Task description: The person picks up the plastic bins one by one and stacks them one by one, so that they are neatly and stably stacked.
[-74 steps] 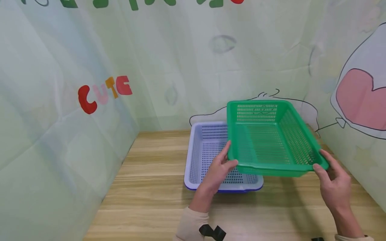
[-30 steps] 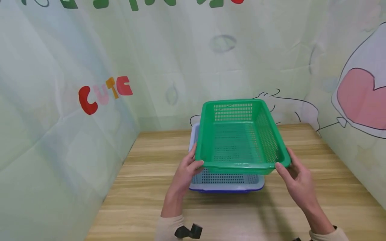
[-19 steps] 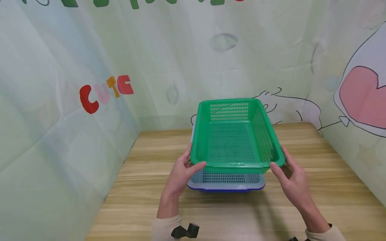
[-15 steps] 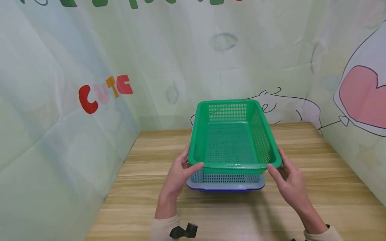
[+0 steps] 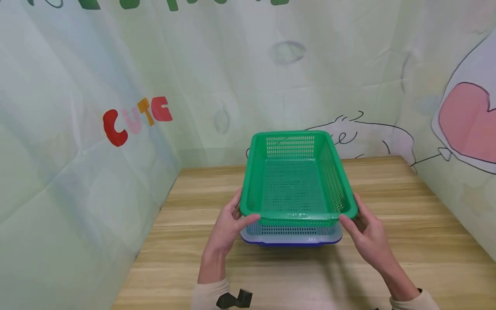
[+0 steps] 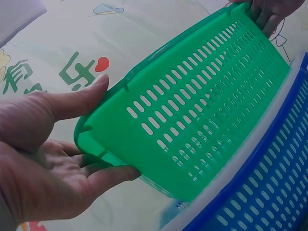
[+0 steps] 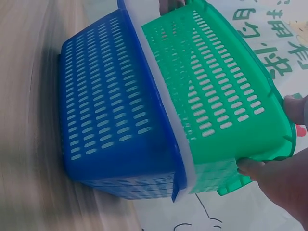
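A green plastic mesh basket (image 5: 298,216) is held over a pale lavender basket (image 5: 290,239), which sits nested in a blue basket (image 7: 110,106) on the table. At the green basket's near left corner, my left hand (image 5: 224,228) grips the rim, thumb on top and fingers along the side. My right hand (image 5: 372,241) grips the near right corner likewise. Both wrist views show the green basket's lower part down inside the lavender rim, its upper part standing above it. Most of the lavender basket's inside is hidden beneath the green one.
The wooden table (image 5: 186,258) stretches to both sides of the baskets. A printed cloth (image 5: 217,86) with cartoon drawings and letters hangs along the back and both sides.
Both hands have carried the green basket leftward from the right side until it lies over the lavender one. Most recently it has come down lower. The lower baskets stay in place.
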`<control>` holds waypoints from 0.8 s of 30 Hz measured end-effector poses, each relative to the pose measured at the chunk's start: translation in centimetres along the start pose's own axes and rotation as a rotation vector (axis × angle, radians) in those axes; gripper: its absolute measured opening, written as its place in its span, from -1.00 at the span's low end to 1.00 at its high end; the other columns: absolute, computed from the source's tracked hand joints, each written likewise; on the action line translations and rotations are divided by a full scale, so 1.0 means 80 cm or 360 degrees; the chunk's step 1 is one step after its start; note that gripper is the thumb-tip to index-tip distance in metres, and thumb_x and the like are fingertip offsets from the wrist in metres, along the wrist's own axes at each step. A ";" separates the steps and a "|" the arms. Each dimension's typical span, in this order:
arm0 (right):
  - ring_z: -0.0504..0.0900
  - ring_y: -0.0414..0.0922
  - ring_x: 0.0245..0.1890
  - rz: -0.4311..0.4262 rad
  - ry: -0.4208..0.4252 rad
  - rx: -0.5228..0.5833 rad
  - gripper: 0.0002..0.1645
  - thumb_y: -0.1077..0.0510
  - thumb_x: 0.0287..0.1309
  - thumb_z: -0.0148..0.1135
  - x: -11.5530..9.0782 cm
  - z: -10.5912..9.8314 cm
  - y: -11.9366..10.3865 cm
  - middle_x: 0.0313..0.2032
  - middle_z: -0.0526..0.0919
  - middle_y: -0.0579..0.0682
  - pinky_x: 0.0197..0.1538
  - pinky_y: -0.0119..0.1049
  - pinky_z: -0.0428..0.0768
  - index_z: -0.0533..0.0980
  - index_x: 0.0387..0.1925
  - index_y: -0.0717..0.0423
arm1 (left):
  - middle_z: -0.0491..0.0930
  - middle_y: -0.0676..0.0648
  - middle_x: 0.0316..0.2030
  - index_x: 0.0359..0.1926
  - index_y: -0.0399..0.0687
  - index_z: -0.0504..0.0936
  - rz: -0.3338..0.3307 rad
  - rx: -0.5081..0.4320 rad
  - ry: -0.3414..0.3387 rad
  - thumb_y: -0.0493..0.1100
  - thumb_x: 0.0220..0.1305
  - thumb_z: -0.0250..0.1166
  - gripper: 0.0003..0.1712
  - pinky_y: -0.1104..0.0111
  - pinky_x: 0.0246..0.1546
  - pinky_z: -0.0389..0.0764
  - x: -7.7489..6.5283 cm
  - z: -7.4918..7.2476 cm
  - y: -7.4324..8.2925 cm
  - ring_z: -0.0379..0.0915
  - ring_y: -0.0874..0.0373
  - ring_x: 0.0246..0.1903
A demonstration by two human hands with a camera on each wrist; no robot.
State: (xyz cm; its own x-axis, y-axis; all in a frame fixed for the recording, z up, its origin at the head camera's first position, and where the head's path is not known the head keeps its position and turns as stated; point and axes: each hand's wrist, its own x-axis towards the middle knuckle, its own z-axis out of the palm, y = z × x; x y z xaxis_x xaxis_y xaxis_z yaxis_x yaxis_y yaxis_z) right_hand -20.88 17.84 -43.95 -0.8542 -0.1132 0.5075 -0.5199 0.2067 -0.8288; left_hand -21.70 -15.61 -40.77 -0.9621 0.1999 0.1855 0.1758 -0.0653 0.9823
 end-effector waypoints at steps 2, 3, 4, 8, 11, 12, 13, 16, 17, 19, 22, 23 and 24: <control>0.39 -0.14 0.31 -0.0004 -0.0014 0.0015 -0.21 0.40 0.37 0.12 -0.001 0.000 0.003 0.39 0.25 0.39 0.14 -0.54 0.44 0.02 0.52 0.34 | 0.17 -0.13 0.49 0.59 -0.01 0.01 0.0000 0.0020 0.0006 -0.33 0.19 0.45 0.08 0.05 0.37 0.24 -0.001 -0.001 -0.003 0.16 -0.13 0.42; 0.39 -0.18 0.30 -0.0006 -0.0018 0.0019 -0.20 0.41 0.37 0.13 -0.002 0.000 0.004 0.39 0.24 0.41 0.14 -0.55 0.43 0.02 0.51 0.36 | 0.19 -0.14 0.48 0.58 -0.01 0.02 -0.0007 0.0037 0.0016 -0.32 0.16 0.47 0.10 0.05 0.36 0.25 -0.001 -0.001 -0.004 0.17 -0.14 0.41; 0.39 -0.21 0.30 -0.0004 -0.0022 0.0024 -0.20 0.41 0.36 0.13 -0.003 0.001 0.006 0.38 0.24 0.43 0.14 -0.55 0.43 0.02 0.51 0.38 | 0.20 -0.14 0.48 0.58 -0.01 0.03 -0.0018 0.0046 0.0024 -0.32 0.15 0.48 0.11 0.05 0.35 0.27 -0.001 -0.002 -0.006 0.18 -0.14 0.40; 0.40 -0.30 0.26 0.0036 -0.0015 0.0033 -0.18 0.41 0.32 0.19 -0.005 0.001 0.011 0.36 0.26 0.46 0.12 -0.56 0.44 0.04 0.49 0.42 | 0.22 -0.13 0.47 0.58 0.00 0.03 -0.0061 0.0059 0.0070 -0.32 0.11 0.51 0.14 0.10 0.31 0.34 -0.003 -0.003 -0.011 0.19 -0.14 0.40; 0.42 -0.28 0.24 0.0118 -0.0023 0.0010 -0.17 0.35 0.32 0.23 -0.006 -0.001 0.016 0.37 0.26 0.43 0.10 -0.58 0.45 0.06 0.49 0.40 | 0.19 -0.12 0.48 0.59 0.00 0.01 -0.0061 0.0066 0.0088 -0.32 0.11 0.51 0.16 0.09 0.33 0.31 -0.003 -0.002 -0.011 0.17 -0.12 0.41; 0.41 -0.29 0.24 0.0145 -0.0030 -0.0001 -0.16 0.32 0.33 0.24 -0.006 -0.002 0.018 0.38 0.25 0.42 0.09 -0.58 0.45 0.05 0.49 0.41 | 0.18 -0.11 0.49 0.59 0.00 0.00 -0.0061 0.0067 0.0088 -0.31 0.11 0.51 0.16 0.08 0.34 0.29 -0.003 -0.002 -0.011 0.16 -0.11 0.42; 0.40 -0.30 0.24 0.0168 -0.0039 -0.0012 -0.15 0.30 0.33 0.25 -0.005 -0.003 0.020 0.39 0.23 0.42 0.09 -0.59 0.44 0.05 0.49 0.41 | 0.16 -0.12 0.50 0.59 -0.01 -0.02 -0.0059 0.0073 0.0085 -0.30 0.11 0.51 0.17 0.07 0.35 0.28 -0.003 -0.002 -0.011 0.15 -0.11 0.42; 0.38 -0.31 0.26 0.0211 -0.0059 -0.0027 -0.14 0.26 0.34 0.25 -0.006 -0.005 0.026 0.42 0.19 0.39 0.10 -0.60 0.42 0.04 0.48 0.42 | 0.13 -0.11 0.51 0.60 -0.02 -0.05 -0.0065 0.0087 0.0079 -0.29 0.12 0.51 0.18 0.08 0.35 0.26 -0.002 -0.001 -0.013 0.14 -0.10 0.43; 0.36 -0.34 0.26 0.0212 -0.0064 -0.0025 -0.14 0.25 0.34 0.25 -0.006 -0.005 0.028 0.43 0.18 0.38 0.11 -0.60 0.42 0.04 0.48 0.42 | 0.13 -0.11 0.51 0.60 -0.02 -0.05 -0.0070 0.0091 0.0080 -0.28 0.12 0.51 0.18 0.09 0.35 0.27 -0.002 -0.001 -0.014 0.14 -0.10 0.43; 0.35 -0.29 0.29 0.0217 -0.0069 -0.0008 -0.14 0.26 0.34 0.26 -0.007 -0.004 0.030 0.44 0.17 0.37 0.13 -0.61 0.40 0.05 0.49 0.40 | 0.13 -0.12 0.51 0.60 -0.03 -0.05 -0.0076 0.0092 0.0083 -0.28 0.13 0.51 0.18 0.08 0.34 0.28 -0.003 -0.002 -0.017 0.13 -0.11 0.43; 0.32 -0.20 0.34 0.0214 -0.0073 0.0036 -0.15 0.29 0.32 0.26 -0.009 -0.002 0.033 0.45 0.14 0.35 0.15 -0.61 0.37 0.06 0.49 0.39 | 0.13 -0.11 0.51 0.60 -0.01 -0.03 -0.0079 0.0100 0.0086 -0.29 0.13 0.51 0.16 0.04 0.36 0.24 -0.005 -0.004 -0.021 0.13 -0.10 0.43; 0.31 -0.17 0.35 0.0209 -0.0075 0.0054 -0.15 0.31 0.31 0.26 -0.009 -0.001 0.034 0.45 0.14 0.36 0.16 -0.61 0.37 0.06 0.48 0.40 | 0.13 -0.10 0.51 0.60 -0.02 -0.03 -0.0078 0.0101 0.0084 -0.29 0.14 0.50 0.16 0.02 0.38 0.19 -0.005 -0.005 -0.022 0.11 -0.10 0.44; 0.29 -0.14 0.37 0.0202 -0.0077 0.0080 -0.15 0.33 0.31 0.26 -0.010 0.000 0.034 0.45 0.13 0.36 0.17 -0.61 0.36 0.06 0.48 0.42 | 0.13 -0.09 0.51 0.59 -0.01 -0.03 -0.0075 0.0100 0.0083 -0.29 0.14 0.50 0.15 0.00 0.39 0.16 -0.006 -0.006 -0.024 0.10 -0.09 0.45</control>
State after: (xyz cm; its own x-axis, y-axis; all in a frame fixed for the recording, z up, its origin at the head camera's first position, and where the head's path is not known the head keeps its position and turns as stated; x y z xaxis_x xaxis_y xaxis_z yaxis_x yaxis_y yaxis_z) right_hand -21.65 18.51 -46.59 -0.9119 -0.1364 0.3871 -0.4067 0.1738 -0.8969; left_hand -21.66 -16.05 -42.74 -0.9789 0.1502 0.1388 0.1412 0.0051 0.9900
